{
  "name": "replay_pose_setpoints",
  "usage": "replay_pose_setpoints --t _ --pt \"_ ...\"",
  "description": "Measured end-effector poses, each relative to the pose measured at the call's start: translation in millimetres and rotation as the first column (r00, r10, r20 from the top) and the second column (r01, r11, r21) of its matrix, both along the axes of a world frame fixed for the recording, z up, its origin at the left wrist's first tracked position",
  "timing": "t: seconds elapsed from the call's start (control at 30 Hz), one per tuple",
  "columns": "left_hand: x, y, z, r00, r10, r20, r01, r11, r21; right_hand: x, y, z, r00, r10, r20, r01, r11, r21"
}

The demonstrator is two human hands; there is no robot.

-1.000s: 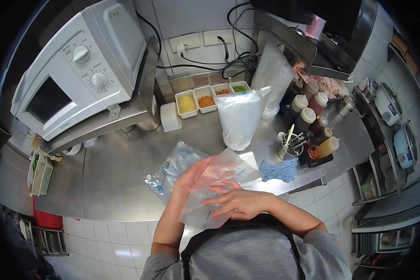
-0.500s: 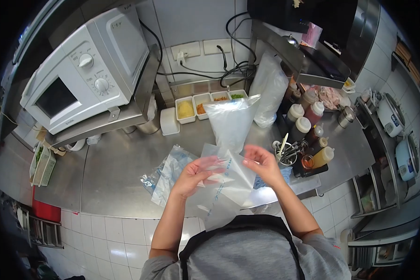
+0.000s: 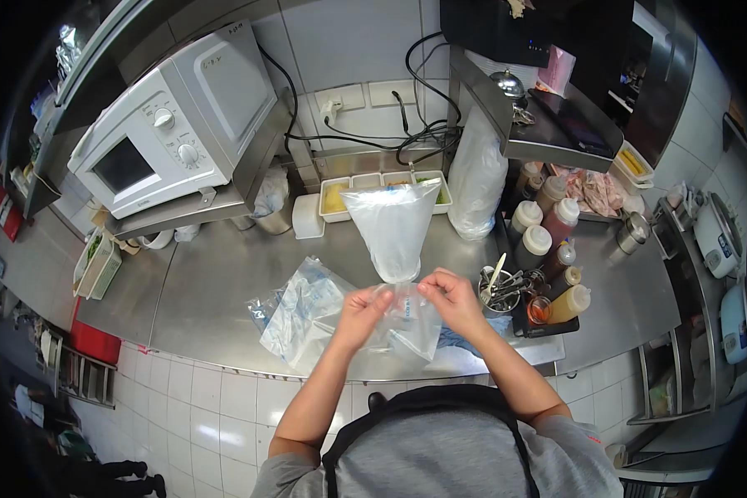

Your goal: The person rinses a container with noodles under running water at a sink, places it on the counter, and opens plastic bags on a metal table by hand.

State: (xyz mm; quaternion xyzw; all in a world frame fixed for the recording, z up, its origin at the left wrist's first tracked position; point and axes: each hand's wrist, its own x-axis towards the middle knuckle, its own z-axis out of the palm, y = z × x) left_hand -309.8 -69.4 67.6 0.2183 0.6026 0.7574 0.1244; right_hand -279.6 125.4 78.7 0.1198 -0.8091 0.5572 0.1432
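Observation:
Over the front of the steel counter, my left hand [image 3: 363, 314] and my right hand [image 3: 455, 303] pinch the upper edge of a translucent plastic bag [image 3: 415, 329] with blue print. The bag hangs down between them, its lower part loose. Just beyond my fingers stands a whitish, translucent plastic bag [image 3: 393, 236], wide at its top and narrower at the bottom; its contents cannot be made out. Left of my left hand lies a crumpled pile of clear plastic packaging [image 3: 303, 311]. A blue cloth [image 3: 465, 339] lies partly behind my right forearm.
Food trays [image 3: 334, 200] line the wall. A plastic-wrapped roll [image 3: 477, 178], several squeeze bottles [image 3: 536, 241] and a utensil cup [image 3: 500, 292] stand to the right. The microwave [image 3: 170, 124] sits on a raised shelf at left. Another person's dark-clothed legs [image 3: 112, 477] show lower left.
My hands have drawn closer together and pinch the bag's edge; the bag hangs farther forward, over the counter. The view has shifted slightly, and another person's legs appear lower left.

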Motion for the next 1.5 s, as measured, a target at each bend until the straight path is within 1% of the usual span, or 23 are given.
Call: replay_pose_setpoints --t 0.1,0.13,0.2,0.23,0.3,0.37,0.47,0.57,0.67,0.77,0.8,0.83,0.9,0.93,0.97,1.03,1.1,1.13,1.23,1.27,1.37,1.4,1.5 --pt "23.1 12.3 -21.7 0.971 -0.220 0.093 0.185 0.940 0.287 -14.7 -5.7 -18.2 0.991 0.130 0.033 -0.102 0.892 -0.440" --pt "35.2 14.4 -15.2 0.966 -0.135 0.219 0.104 0.984 0.146 -15.0 -4.9 -16.0 0.966 0.236 0.108 -0.128 0.797 -0.590" --pt "30.0 23.0 -20.4 0.935 -0.113 0.336 0.016 0.960 0.279 -15.5 -4.0 -7.3 0.863 0.468 0.189 -0.112 0.542 -0.833" --pt "27.3 24.9 -20.0 0.913 -0.111 0.393 -0.032 0.940 0.339 -19.7 0.2 -8.6 0.828 0.529 0.188 -0.146 0.526 -0.838" --pt "10.4 13.5 -4.9 0.945 -0.112 0.306 -0.019 0.918 0.397 -32.5 15.8 -15.6 0.747 0.638 0.188 -0.203 0.488 -0.849" --pt "-13.1 -0.7 17.1 0.984 -0.058 0.167 -0.008 0.929 0.369 -42.6 23.3 -13.6 0.792 0.563 0.236 -0.266 0.666 -0.697" --pt "-54.7 -27.4 31.9 0.952 -0.295 0.078 0.263 0.922 0.284 -61.0 25.9 15.0 0.883 0.430 0.188 -0.291 0.815 -0.502" --pt "-84.4 -9.4 68.3 0.995 0.102 0.018 -0.104 0.982 0.155 -89.1 25.6 60.1 0.979 0.188 0.079 -0.146 0.916 -0.374" --pt "-126.7 1.8 88.2 0.988 0.151 0.025 -0.153 0.982 0.111 -123.7 17.1 71.8 0.994 -0.112 0.015 0.112 0.970 -0.214" --pt "-132.5 2.1 53.4 0.944 0.134 0.302 -0.134 0.991 -0.019 -153.1 13.4 11.4 0.986 -0.132 0.106 0.166 0.886 -0.433" --pt "-160.2 -1.3 -12.8 0.914 0.161 0.373 -0.159 0.987 -0.036 -154.0 9.9 -10.8 0.955 -0.284 0.085 0.296 0.901 -0.318" --pt "-177.1 -6.0 -76.1 0.876 0.188 0.445 -0.182 0.982 -0.058 -152.7 6.0 -35.3 0.925 -0.344 0.161 0.377 0.880 -0.288" --pt "-131.4 12.0 -72.6 0.839 0.230 0.493 -0.176 0.972 -0.154 -157.8 1.3 -113.3 0.866 -0.493 0.087 0.500 0.859 -0.110" --pt "-124.4 19.1 -91.0 0.820 0.271 0.505 -0.230 0.963 -0.142 -148.6 -0.8 -125.1 0.839 -0.524 0.148 0.522 0.851 0.056" --pt "-122.6 24.9 -105.6 0.796 0.312 0.519 -0.285 0.949 -0.133 -138.0 -8.6 -122.2 0.808 -0.568 0.154 0.574 0.819 0.009" --pt "-118.4 35.2 -115.0 0.832 0.473 0.288 -0.430 0.880 -0.203 -131.4 -14.1 -110.5 0.769 -0.634 0.087 0.630 0.774 0.067" --pt "-127.4 47.7 -159.7 0.748 0.663 -0.020 -0.644 0.719 -0.262 -121.9 -18.8 -105.6 0.776 -0.627 0.067 0.629 0.778 -0.002" --pt "-110.8 52.3 -140.8 0.729 0.684 0.027 -0.645 0.700 -0.305 -123.7 -20.8 -103.7 0.783 -0.620 0.045 0.622 0.782 -0.043" --pt "-80.0 44.5 -89.2 0.798 0.588 0.129 -0.511 0.775 -0.371 -119.5 -14.6 -125.2 0.800 -0.600 -0.025 0.600 0.799 0.030" --pt "-95.5 31.1 -126.6 0.817 0.548 -0.180 -0.565 0.699 -0.439 -110.0 -11.9 -130.3 0.799 -0.601 0.010 0.600 0.798 0.047" --pt "-63.1 -12.1 -62.1 0.673 0.417 -0.611 -0.738 0.434 -0.516 -60.8 -8.7 -130.4 0.849 -0.526 -0.054 0.528 0.844 0.090" --pt "-64.2 -26.8 -65.8 0.612 0.418 -0.671 -0.790 0.330 -0.516 -43.6 -8.8 -132.6 0.856 -0.515 -0.048 0.517 0.851 0.096" --pt "-74.8 -73.9 -93.6 0.483 0.402 -0.778 -0.861 0.053 -0.506 -2.2 -12.4 -140.0 0.931 -0.319 0.177 0.311 0.948 0.072"
